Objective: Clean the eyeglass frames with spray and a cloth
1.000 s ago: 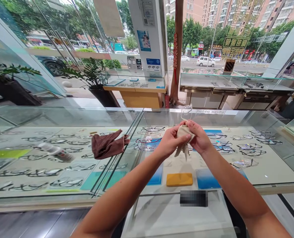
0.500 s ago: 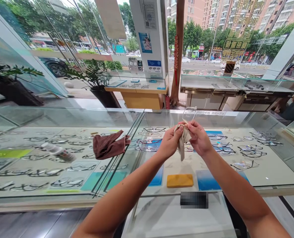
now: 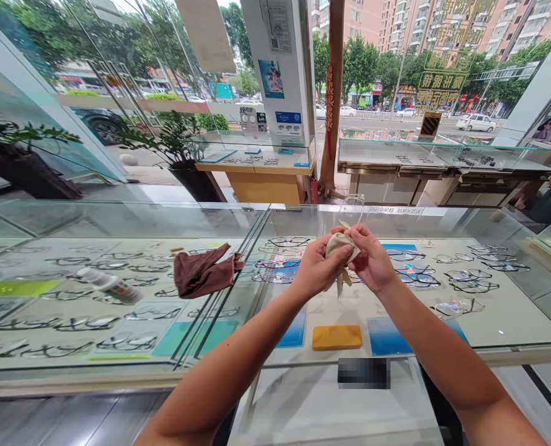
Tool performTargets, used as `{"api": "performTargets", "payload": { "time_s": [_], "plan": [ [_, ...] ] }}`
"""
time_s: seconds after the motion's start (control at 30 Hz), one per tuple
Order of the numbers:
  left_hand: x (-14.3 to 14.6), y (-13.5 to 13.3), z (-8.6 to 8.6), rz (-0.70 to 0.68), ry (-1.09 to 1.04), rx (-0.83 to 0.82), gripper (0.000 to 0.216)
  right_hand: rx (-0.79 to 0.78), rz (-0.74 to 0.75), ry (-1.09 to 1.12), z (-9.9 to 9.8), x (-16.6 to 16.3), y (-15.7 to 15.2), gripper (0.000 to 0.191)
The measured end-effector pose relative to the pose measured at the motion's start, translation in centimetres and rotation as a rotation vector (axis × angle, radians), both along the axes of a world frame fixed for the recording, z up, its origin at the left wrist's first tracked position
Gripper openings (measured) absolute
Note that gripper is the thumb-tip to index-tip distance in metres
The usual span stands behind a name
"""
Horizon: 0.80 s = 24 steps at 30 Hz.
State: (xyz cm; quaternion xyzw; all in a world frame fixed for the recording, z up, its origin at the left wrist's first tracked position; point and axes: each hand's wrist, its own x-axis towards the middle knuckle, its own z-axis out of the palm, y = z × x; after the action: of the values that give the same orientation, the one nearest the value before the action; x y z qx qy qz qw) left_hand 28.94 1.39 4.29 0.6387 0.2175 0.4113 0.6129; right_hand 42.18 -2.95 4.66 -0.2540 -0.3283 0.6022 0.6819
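Above the glass counter, my left hand (image 3: 322, 262) is closed round a beige cloth (image 3: 339, 248), its thumb pressing on the cloth's front. Close beside it, my right hand (image 3: 372, 259) pinches a pair of clear-framed eyeglasses (image 3: 353, 201) near the cloth's edge. One rim of the eyeglasses rises above my fingers; the rest is hidden by the cloth and hands. The cloth's lower end hangs below my left hand. A crumpled brown cloth (image 3: 204, 271) lies on the counter to the left, near a white spray bottle (image 3: 108, 285) on its side.
The glass display counter (image 3: 284, 359) holds many eyeglasses in rows. An orange-yellow case (image 3: 336, 337) and blue cards (image 3: 391, 337) show near its front edge. A blurred-out dark object (image 3: 363, 373) rests on the white surface below. Farther off stand a potted plant (image 3: 177, 142) and a wooden post (image 3: 335, 93).
The beige cloth has been folded over and bunched up round the eyeglasses, with my left thumb across it. The visible rim has shifted slightly left and tilted back.
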Motion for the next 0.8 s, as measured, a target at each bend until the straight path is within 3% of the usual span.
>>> {"api": "performTargets", "payload": {
  "time_s": [0.23, 0.5, 0.6, 0.8],
  "plan": [
    [0.1, 0.5, -0.1, 0.086, -0.003, 0.063, 0.063, 0.019, 0.010, -0.020, 0.0, -0.3, -0.1, 0.040],
    [-0.5, 0.7, 0.6, -0.116, 0.053, 0.131, 0.052, -0.028, -0.031, -0.008, 0.0, 0.7, 0.2, 0.039],
    [-0.3, 0.2, 0.5, -0.066, 0.041, 0.125, 0.048, -0.021, -0.021, -0.033, 0.1, 0.4, 0.0, 0.041],
    [0.2, -0.2, 0.3, 0.082, 0.025, 0.026, 0.062, 0.021, 0.038, -0.057, 0.0, -0.1, -0.3, 0.043]
  ]
}}
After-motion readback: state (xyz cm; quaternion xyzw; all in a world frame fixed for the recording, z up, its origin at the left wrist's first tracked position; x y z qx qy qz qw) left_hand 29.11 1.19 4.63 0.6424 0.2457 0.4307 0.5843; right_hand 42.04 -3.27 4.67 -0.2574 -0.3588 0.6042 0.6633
